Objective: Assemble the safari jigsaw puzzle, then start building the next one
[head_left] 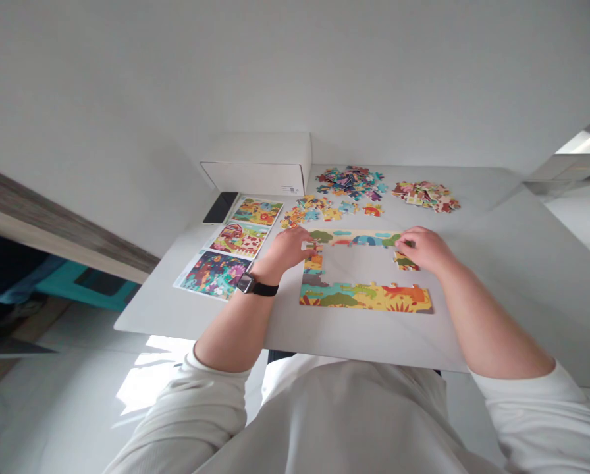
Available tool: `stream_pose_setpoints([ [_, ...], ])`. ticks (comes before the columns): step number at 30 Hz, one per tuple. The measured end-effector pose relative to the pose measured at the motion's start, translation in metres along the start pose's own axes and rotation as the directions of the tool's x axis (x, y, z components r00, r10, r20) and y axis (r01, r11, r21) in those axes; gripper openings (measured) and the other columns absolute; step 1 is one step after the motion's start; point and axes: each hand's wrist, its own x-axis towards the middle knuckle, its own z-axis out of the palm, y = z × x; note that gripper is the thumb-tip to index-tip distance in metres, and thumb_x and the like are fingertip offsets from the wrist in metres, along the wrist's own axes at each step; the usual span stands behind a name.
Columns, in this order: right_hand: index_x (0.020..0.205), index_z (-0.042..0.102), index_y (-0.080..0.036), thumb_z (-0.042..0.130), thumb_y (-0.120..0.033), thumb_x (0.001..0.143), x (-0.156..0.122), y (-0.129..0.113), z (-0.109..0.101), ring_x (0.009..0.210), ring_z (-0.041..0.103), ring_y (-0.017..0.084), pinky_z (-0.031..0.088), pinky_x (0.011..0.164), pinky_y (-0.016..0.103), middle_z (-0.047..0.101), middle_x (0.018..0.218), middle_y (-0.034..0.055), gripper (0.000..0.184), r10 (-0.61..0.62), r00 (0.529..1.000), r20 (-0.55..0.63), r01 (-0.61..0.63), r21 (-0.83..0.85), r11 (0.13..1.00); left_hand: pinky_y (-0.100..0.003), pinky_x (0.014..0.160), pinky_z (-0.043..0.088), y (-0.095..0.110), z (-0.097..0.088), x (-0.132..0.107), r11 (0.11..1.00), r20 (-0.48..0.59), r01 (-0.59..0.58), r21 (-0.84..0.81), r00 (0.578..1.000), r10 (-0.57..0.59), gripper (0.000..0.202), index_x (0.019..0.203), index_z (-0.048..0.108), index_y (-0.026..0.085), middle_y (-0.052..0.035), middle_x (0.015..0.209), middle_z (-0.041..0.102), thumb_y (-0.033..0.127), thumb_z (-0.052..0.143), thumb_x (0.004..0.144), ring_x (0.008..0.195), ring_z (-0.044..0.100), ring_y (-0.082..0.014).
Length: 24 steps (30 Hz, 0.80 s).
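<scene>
1. This looks like a room in a home, not a shop or a workshop.
2. A smooth white table [497, 263] stands by a plain white wall [324, 66].
3. A half-made jigsaw puzzle [364, 297], heaps of loose pieces [351, 181] and picture cards [238, 239] lie on it.
4. A phone [220, 207] and a white box [260, 164] lie there too.
5. Sun falls on the pale floor [78, 408], near something blue-green [78, 286].

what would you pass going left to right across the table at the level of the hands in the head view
three picture cards → left hand → top strip of the puzzle → right hand
</scene>
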Motion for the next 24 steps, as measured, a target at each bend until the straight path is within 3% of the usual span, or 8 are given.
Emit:
stream_pose_setpoints([
  [5, 0.094, 0.085, -0.024, 0.066, -0.031, 0.095, 0.001, -0.001, 0.0, 0.104, 0.073, 0.029, 0.057, 0.1, 0.044, 0.081, 0.109, 0.0111, 0.021, -0.002, 1.0, -0.004, 0.002, -0.008, 1.0, -0.042, 0.119, 0.052, 0.0, 0.001, 0.0, 1.0, -0.016, 0.003, -0.007, 1.0, -0.003, 0.026, 0.116, 0.083, 0.026, -0.0091, 0.138, 0.076, 0.037, 0.079, 0.093, 0.13, 0.07, -0.0297],
  [9, 0.109, 0.085, -0.023, 0.068, -0.031, 0.095, 0.011, -0.018, -0.004, 0.109, 0.073, 0.031, 0.056, 0.104, 0.045, 0.08, 0.116, 0.0121, 0.023, -0.03, 0.999, -0.031, 0.031, 0.011, 0.999, -0.041, 0.119, 0.052, -0.001, 0.002, 0.0, 1.0, 0.001, -0.005, -0.003, 1.0, 0.005, 0.024, 0.115, 0.083, 0.027, -0.0077, 0.138, 0.076, 0.038, 0.079, 0.094, 0.132, 0.069, -0.0288],
  [12, 0.117, 0.083, -0.025, 0.071, -0.031, 0.096, 0.03, -0.046, -0.004, 0.118, 0.073, 0.031, 0.054, 0.107, 0.044, 0.08, 0.125, 0.0111, 0.024, -0.161, 0.987, 0.023, 0.159, 0.058, 0.986, -0.042, 0.118, 0.052, -0.003, 0.004, 0.001, 1.0, -0.017, -0.02, -0.003, 1.0, 0.02, 0.027, 0.115, 0.082, 0.024, -0.0103, 0.14, 0.074, 0.039, 0.08, 0.093, 0.132, 0.068, -0.0298],
  [15, 0.121, 0.08, -0.025, 0.075, -0.031, 0.096, 0.055, -0.084, 0.007, 0.125, 0.071, 0.032, 0.053, 0.111, 0.046, 0.079, 0.131, 0.0108, 0.026, -0.305, 0.943, 0.135, 0.297, 0.078, 0.952, -0.043, 0.117, 0.053, -0.008, 0.009, 0.001, 0.999, -0.032, -0.044, 0.0, 0.999, 0.044, 0.029, 0.117, 0.081, 0.022, -0.0115, 0.136, 0.075, 0.04, 0.08, 0.094, 0.13, 0.069, -0.0305],
  [20, 0.137, 0.073, -0.022, 0.079, -0.029, 0.095, 0.088, -0.139, 0.038, 0.128, 0.07, 0.034, 0.053, 0.111, 0.047, 0.076, 0.139, 0.0151, 0.043, -0.389, 0.887, 0.248, 0.387, 0.06, 0.92, -0.044, 0.111, 0.055, -0.012, 0.013, 0.003, 0.998, -0.046, -0.056, 0.016, 0.997, 0.056, 0.026, 0.116, 0.079, 0.022, -0.0103, 0.127, 0.077, 0.038, 0.079, 0.095, 0.124, 0.07, -0.0311],
  [24, 0.132, 0.074, -0.022, 0.08, -0.026, 0.092, 0.102, -0.157, 0.054, 0.121, 0.071, 0.032, 0.053, 0.106, 0.043, 0.078, 0.134, 0.0143, 0.04, -0.452, 0.855, 0.255, 0.45, 0.07, 0.89, -0.044, 0.11, 0.056, -0.011, 0.013, 0.002, 0.999, -0.047, -0.048, 0.012, 0.998, 0.048, 0.03, 0.117, 0.078, 0.022, -0.0105, 0.127, 0.077, 0.04, 0.082, 0.093, 0.122, 0.071, -0.0309],
])
